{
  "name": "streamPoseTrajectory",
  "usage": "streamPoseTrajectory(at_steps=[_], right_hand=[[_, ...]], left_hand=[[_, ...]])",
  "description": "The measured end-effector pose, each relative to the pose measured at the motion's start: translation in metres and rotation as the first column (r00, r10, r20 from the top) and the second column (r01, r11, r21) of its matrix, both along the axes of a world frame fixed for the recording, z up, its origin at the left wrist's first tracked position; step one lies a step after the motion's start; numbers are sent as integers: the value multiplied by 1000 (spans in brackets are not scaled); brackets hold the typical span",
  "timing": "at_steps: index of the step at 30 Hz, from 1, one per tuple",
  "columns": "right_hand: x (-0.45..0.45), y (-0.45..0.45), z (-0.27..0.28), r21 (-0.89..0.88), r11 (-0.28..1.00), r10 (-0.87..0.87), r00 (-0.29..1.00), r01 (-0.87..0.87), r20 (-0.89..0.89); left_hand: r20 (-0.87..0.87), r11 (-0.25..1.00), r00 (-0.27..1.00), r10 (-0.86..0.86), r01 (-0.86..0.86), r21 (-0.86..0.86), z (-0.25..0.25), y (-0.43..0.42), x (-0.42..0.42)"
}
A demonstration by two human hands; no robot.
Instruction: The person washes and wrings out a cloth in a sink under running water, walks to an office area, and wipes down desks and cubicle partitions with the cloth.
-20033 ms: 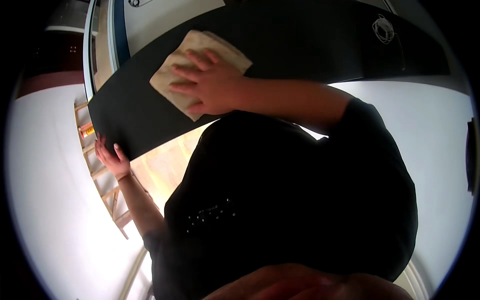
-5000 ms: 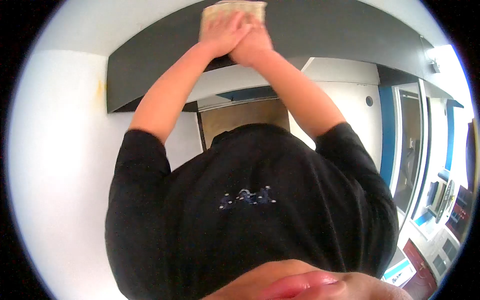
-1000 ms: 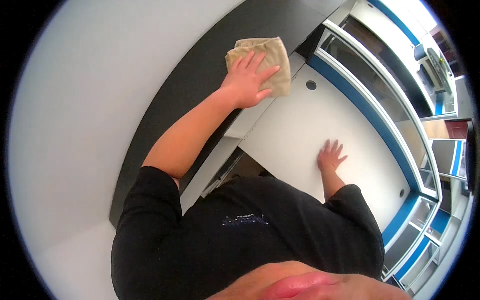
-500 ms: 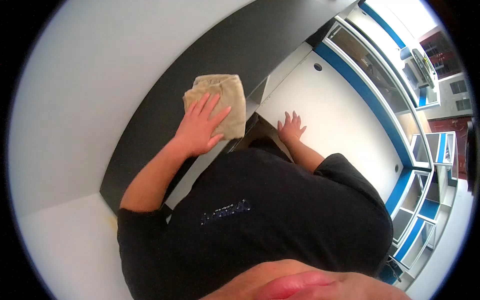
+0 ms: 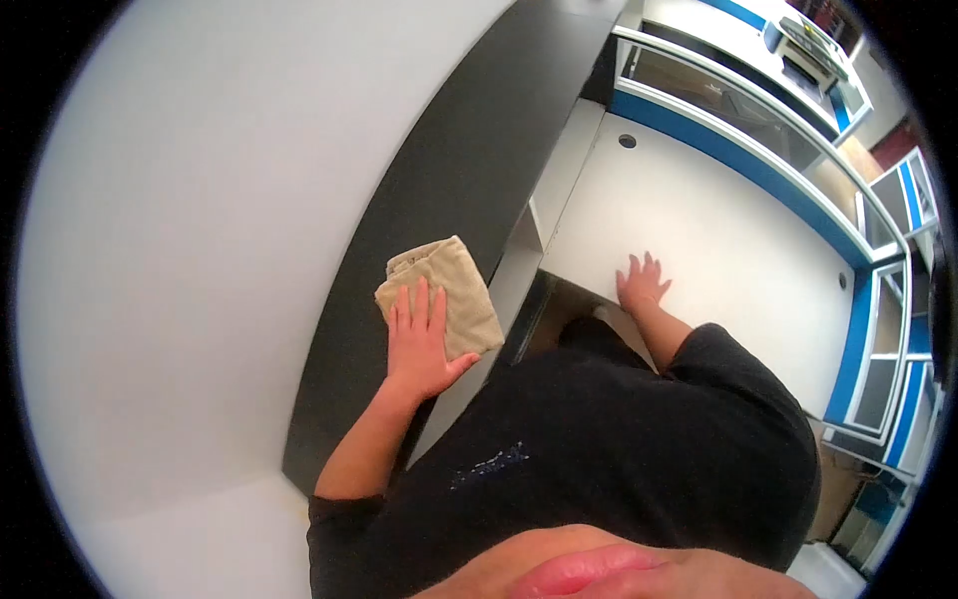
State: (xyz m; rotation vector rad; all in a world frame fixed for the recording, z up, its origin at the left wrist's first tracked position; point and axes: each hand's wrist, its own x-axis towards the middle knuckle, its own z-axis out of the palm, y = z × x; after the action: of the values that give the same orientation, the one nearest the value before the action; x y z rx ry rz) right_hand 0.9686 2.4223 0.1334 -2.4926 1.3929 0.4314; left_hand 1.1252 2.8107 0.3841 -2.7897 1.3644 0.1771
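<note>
My left hand [image 5: 416, 344] lies flat on a folded beige cloth [image 5: 464, 304], its fingers stretched out and the thumb spread toward the cloth's near right edge. The palm presses the cloth onto a long dark grey counter top [image 5: 429, 170] and does not grip it. On the white desk [image 5: 718, 220] to the right, my right hand [image 5: 642, 287] rests near the front edge, fingers spread, with nothing in it.
A white wall [image 5: 239, 200] borders the dark top on the left. Behind the desk runs a blue and white partition [image 5: 738, 135] with glass panes. The desk has a cable hole [image 5: 627, 141]. Beyond the partition stands a printer-like machine [image 5: 806, 55].
My left hand has slid the cloth along the dark top, closer to its near end. The whole view has shifted and turned. My right hand stays on the desk's front area.
</note>
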Motion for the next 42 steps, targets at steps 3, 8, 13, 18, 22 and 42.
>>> streamPoseTrajectory(at_steps=[3, 8, 13, 18, 22, 42], right_hand=[[-35, -32, -4, 2, 990, -139, 990, 139, -26], [-97, -99, -28, -98, 905, -419, 907, 414, -35], [-140, -139, -48, -145, 843, -522, 853, 519, 16], [-152, -168, -46, -75, 876, -480, 876, 476, -49], [-162, -173, -49, -91, 891, -450, 892, 445, -40], [-146, -181, -74, -126, 906, -420, 897, 405, -137]], left_hand=[[70, 995, 992, -101, 102, -10, -9, -54, 32], [153, 973, 966, -210, 222, -63, -27, -222, 124], [232, 986, 962, -143, 158, -47, -18, -415, 199], [281, 979, 944, -171, 195, -62, 5, -588, 278], [328, 951, 903, -277, 306, -37, 24, -675, 336], [202, 942, 941, -272, 303, -144, -51, -743, 438]])
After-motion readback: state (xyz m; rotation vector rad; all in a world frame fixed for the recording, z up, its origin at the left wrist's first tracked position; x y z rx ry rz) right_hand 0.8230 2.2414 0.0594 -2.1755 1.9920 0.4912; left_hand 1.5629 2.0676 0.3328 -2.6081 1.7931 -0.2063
